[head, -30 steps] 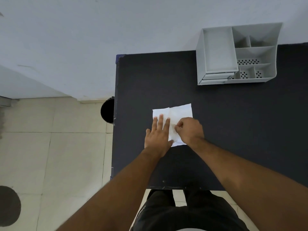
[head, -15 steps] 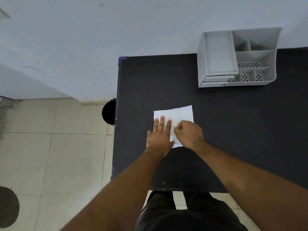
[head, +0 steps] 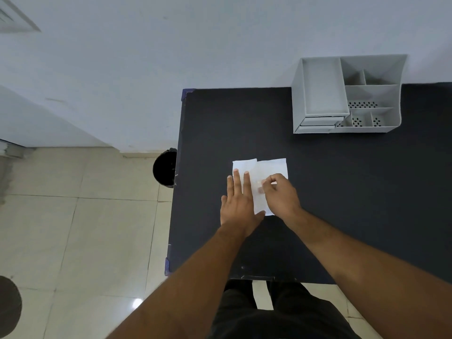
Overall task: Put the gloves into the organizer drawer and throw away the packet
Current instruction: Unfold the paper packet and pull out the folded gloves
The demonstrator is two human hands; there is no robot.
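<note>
Black table [head: 342, 192], tiled floor [head: 73, 228], perhaps a black bin [head: 164, 170] beside it.

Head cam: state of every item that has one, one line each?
packet: flat on the table, one flap folded open, not yet emptied
left hand: open, pressed flat on the packet
right hand: fingers pinched at the packet's middle
organizer: upright at the table's far edge, visible compartments empty
organizer drawer: shut or nearly shut
bin: on the floor left of the table, open-topped
</note>
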